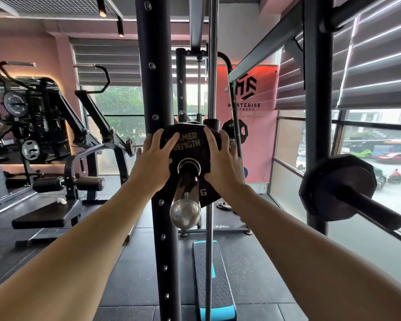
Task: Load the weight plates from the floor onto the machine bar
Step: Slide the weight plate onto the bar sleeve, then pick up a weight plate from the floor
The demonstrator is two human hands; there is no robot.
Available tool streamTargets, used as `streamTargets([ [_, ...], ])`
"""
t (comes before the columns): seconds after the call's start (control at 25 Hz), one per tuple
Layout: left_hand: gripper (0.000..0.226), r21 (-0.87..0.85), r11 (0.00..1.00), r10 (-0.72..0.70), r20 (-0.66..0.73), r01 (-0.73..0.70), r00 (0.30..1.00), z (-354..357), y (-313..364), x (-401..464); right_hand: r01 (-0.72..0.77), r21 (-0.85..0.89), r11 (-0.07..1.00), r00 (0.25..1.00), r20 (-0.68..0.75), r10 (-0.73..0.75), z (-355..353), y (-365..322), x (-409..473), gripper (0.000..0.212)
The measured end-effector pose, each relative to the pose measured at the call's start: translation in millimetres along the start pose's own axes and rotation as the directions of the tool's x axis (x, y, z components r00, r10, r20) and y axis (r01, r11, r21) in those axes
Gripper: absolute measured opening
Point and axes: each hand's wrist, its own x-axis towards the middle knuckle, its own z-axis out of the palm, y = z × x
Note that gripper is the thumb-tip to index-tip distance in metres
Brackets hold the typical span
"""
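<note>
A black weight plate point(188, 141) with gold lettering sits on the chrome machine bar point(185, 205), whose round end points toward me. My left hand point(156, 156) lies flat on the plate's left face with its fingers spread. My right hand point(222, 158) lies flat on the right face, fingers straight and reaching over the plate's edge. Both palms press against the plate. The floor beneath the bar shows no loose plate except a small one point(223, 206) far behind the plate.
A black upright post point(156, 89) stands just left of the bar, and a chrome guide rod point(210, 251) runs down on the right. A storage peg with a black plate point(338, 188) juts out at right. A blue-edged step platform point(214, 286) lies below.
</note>
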Motion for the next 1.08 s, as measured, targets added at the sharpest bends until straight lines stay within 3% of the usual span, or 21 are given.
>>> streamTargets([
  [0.12,0.065,-0.026,1.000,-0.014,-0.039,0.013,0.999,-19.0,12.0,-4.4,0.021,-0.025,0.999,0.996,-0.081,-0.023,-17.6,4.7,-4.7,0.096],
  [0.4,0.074,0.018,0.975,0.224,-0.080,-0.224,0.971,-65.6,98.1,-6.2,0.046,-0.074,0.996,0.965,-0.256,-0.064,-83.1,42.0,-31.4,0.062],
  [0.72,0.085,-0.140,0.919,0.370,-0.025,-0.370,0.929,-32.2,228.8,-24.4,-0.136,-0.261,0.956,0.964,-0.258,0.067,-160.3,157.1,-120.8,0.074],
  [0.92,0.101,-0.222,0.849,0.489,-0.013,-0.480,0.872,-2.7,328.7,-43.7,-0.302,-0.347,0.888,0.935,-0.289,0.205,-211.1,230.9,-195.0,0.078],
  [1.08,0.101,-0.290,0.787,0.565,-0.015,-0.545,0.825,24.0,414.0,-68.7,-0.401,-0.399,0.825,0.905,-0.313,0.289,-244.9,293.2,-259.8,0.079],
])
